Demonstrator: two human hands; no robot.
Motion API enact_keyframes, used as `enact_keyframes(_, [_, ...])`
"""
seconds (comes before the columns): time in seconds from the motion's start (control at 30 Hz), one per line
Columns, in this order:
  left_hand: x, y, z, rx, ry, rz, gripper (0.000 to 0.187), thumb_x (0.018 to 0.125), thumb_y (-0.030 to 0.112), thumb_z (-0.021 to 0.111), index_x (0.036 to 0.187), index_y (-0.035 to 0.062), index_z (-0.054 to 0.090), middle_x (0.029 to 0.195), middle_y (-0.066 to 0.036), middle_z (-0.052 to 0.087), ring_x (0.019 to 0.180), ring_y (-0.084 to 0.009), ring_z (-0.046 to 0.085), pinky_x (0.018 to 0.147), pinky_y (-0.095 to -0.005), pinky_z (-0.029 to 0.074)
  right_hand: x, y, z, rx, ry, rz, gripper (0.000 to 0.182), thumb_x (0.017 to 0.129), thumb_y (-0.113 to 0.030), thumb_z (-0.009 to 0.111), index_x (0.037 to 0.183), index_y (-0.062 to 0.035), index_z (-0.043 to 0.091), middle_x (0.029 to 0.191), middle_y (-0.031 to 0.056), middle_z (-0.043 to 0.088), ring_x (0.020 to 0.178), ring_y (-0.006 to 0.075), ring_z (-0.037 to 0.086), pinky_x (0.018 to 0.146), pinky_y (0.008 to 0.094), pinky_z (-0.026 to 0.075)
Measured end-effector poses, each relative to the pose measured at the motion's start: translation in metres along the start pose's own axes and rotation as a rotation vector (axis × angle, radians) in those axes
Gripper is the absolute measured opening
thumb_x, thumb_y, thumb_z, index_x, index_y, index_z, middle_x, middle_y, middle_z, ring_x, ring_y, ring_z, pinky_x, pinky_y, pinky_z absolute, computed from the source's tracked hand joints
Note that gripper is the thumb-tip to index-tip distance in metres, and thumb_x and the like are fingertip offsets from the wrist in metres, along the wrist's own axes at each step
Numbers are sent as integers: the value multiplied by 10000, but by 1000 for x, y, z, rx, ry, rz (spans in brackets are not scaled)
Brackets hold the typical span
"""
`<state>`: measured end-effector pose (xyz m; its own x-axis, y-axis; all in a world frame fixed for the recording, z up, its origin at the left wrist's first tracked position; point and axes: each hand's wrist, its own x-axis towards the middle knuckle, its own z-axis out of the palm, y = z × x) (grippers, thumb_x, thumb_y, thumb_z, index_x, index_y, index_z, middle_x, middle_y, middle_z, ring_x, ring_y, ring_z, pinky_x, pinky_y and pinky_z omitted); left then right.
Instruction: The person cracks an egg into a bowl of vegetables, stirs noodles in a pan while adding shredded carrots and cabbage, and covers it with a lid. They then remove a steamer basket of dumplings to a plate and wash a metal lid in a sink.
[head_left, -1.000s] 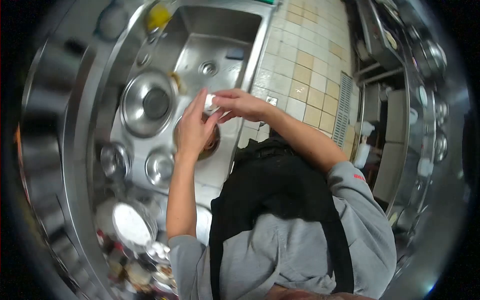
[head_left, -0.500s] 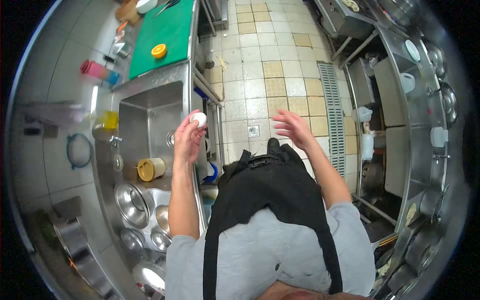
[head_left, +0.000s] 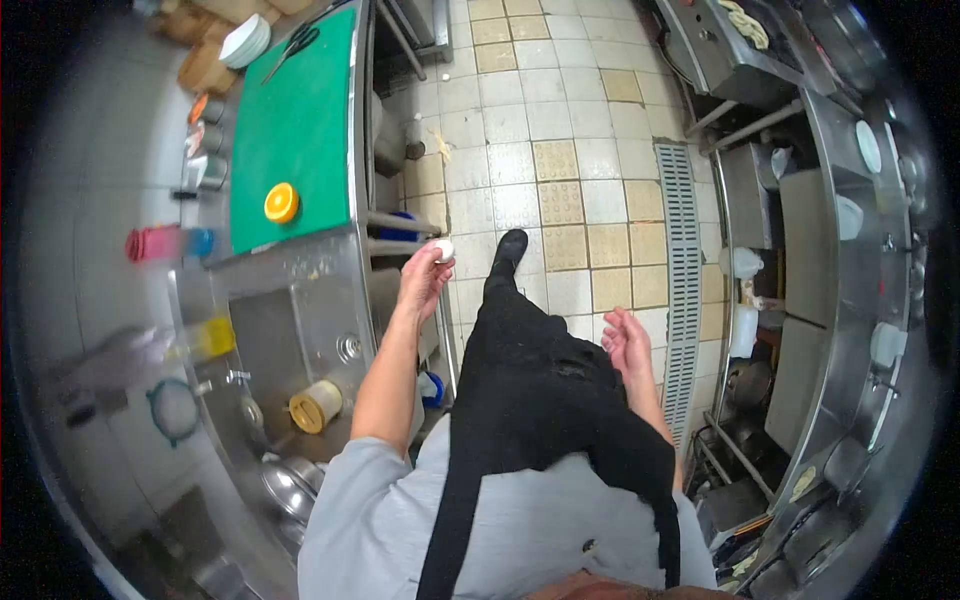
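Observation:
My left hand (head_left: 424,278) is raised beside the steel counter edge and holds a small white round object (head_left: 443,249), perhaps a peeled egg, at its fingertips. My right hand (head_left: 626,343) hangs lower at my right side, fingers loosely apart and holding nothing. Between the hands I see my black apron (head_left: 540,370) and one black shoe (head_left: 509,247) stepping onto the tiled floor. On the counter ahead to the left lies a green cutting board (head_left: 296,130) with an orange half (head_left: 281,202) on it.
A steel sink (head_left: 268,340) holds a yellow-lidded container (head_left: 315,406) and metal bowls (head_left: 290,487). White bowls (head_left: 244,41) and scissors (head_left: 296,42) lie at the board's far end. A floor drain grate (head_left: 680,250) runs along the tiled aisle; steel counters (head_left: 830,230) stand on the right.
I have turned from the sink and moved along the counter toward the cutting board. My right hand let go of the white object and dropped to my side; the left still holds it.

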<state>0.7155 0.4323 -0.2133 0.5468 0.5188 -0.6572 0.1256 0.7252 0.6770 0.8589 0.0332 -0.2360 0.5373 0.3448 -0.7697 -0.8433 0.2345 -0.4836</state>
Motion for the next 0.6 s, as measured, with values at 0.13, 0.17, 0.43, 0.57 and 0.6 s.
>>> enact_keyframes(0.13, [156, 0, -17, -119, 71, -37, 306, 929, 149, 621, 1190, -5, 573, 992, -125, 675, 830, -200, 663, 633, -280, 541, 28, -11, 71, -383, 121, 142, 399, 990, -294, 610, 1287, -36, 547, 1090, 88, 662, 813, 156, 637, 693, 285, 559])
enact_keyframes(0.17, [194, 6, -24, -124, 85, -54, 306, 929, 149, 621, 1190, -5, 573, 992, -125, 675, 830, -200, 663, 633, -280, 541, 38, -11, 73, -487, 109, 159, 434, 987, -306, 616, 1315, -34, 534, 1112, 92, 659, 824, 153, 641, 706, 287, 562])
enact_keyframes(0.43, [440, 73, -79, -545, 165, -44, 279, 976, 223, 513, 1081, -22, 598, 867, -122, 665, 688, -172, 658, 586, -239, 589, 141, -39, 101, -690, 364, 168, 442, 998, -298, 603, 1344, -33, 530, 1105, 71, 662, 791, 119, 630, 692, 251, 513])
enact_keyframes(0.57, [527, 104, -98, -1153, 508, 631, 530, 1007, 338, 479, 1342, -71, 444, 1332, -240, 560, 1214, -344, 561, 972, -458, 546, 179, -54, 113, -845, 318, 141, 496, 988, -310, 618, 1363, -3, 512, 1098, 70, 652, 804, 118, 627, 703, 261, 525])
enact_keyframes(0.6, [524, 110, -82, -1134, 583, 692, 599, 1012, 383, 457, 1390, -78, 400, 1399, -252, 510, 1310, -363, 489, 1011, -492, 515, 188, -55, 112, -846, 317, 150, 496, 988, -310, 618, 1363, -3, 512, 1098, 70, 652, 804, 118, 627, 703, 261, 525])
